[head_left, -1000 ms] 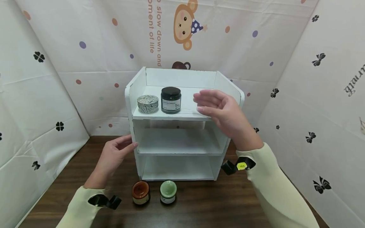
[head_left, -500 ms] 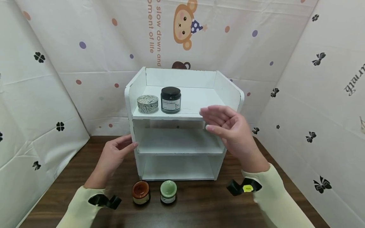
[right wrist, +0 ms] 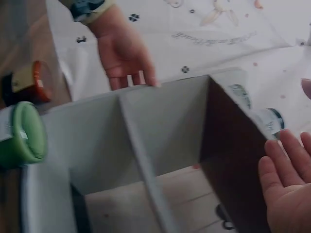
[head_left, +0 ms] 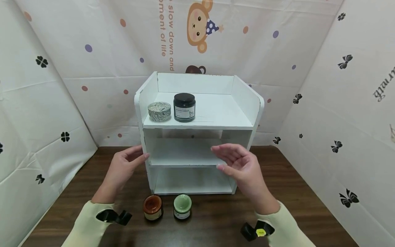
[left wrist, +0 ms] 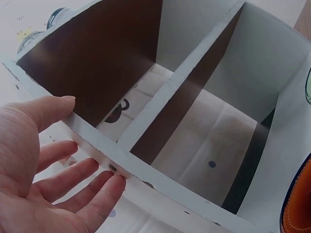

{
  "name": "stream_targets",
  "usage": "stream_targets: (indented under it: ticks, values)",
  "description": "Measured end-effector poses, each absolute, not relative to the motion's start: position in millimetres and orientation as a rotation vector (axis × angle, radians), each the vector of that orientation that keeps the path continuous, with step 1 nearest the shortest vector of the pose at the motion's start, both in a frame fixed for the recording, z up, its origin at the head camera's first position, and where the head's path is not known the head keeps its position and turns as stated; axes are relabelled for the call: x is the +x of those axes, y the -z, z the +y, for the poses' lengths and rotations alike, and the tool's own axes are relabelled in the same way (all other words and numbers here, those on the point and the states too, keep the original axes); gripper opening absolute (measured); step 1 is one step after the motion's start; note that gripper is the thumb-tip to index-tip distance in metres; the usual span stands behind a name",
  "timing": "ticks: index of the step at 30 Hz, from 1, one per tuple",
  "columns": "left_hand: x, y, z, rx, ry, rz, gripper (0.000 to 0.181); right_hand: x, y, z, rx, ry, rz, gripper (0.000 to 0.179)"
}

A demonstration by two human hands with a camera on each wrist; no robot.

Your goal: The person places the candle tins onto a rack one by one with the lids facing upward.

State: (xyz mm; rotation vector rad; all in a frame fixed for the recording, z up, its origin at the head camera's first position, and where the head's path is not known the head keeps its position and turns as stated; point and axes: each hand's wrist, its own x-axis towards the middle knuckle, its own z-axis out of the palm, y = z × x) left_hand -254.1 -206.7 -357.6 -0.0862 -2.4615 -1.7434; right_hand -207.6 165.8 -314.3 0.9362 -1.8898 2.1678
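In the head view, a white shelf unit (head_left: 194, 163) stands on the table. My left hand (head_left: 122, 168) grips its left side panel, thumb at the front edge and fingers against the outer face; the left wrist view shows this hand (left wrist: 63, 160) up close. My right hand (head_left: 242, 169) hovers before the unit's right side, fingers slightly bent, holding nothing. On the top shelf sit a round patterned tin (head_left: 159, 112) and, to its right, a black-lidded scented candle jar (head_left: 184, 107). An amber candle jar (head_left: 152, 207) and a green candle jar (head_left: 182, 206) stand on the table in front.
The dark wooden table (head_left: 296, 199) extends on both sides of the unit. Behind it hangs a printed white backdrop (head_left: 108, 65), with further white sheets at the left and right.
My right hand has come down from over the top shelf's right part to about the middle shelf's height. My left hand and the jars have stayed in place.
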Motion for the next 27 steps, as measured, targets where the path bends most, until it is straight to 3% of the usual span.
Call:
stream_targets:
  ticks: [17, 27]
  values:
    - [-254, 358, -207, -0.091, 1.715, -2.471, 0.067, -208, 401, 141, 1.128, -2.242, -1.61, 0.039]
    - [-254, 359, -207, -0.094, 1.715, -2.467, 0.067, -202, 438, 126, 1.022, -2.291, -1.738, 0.038]
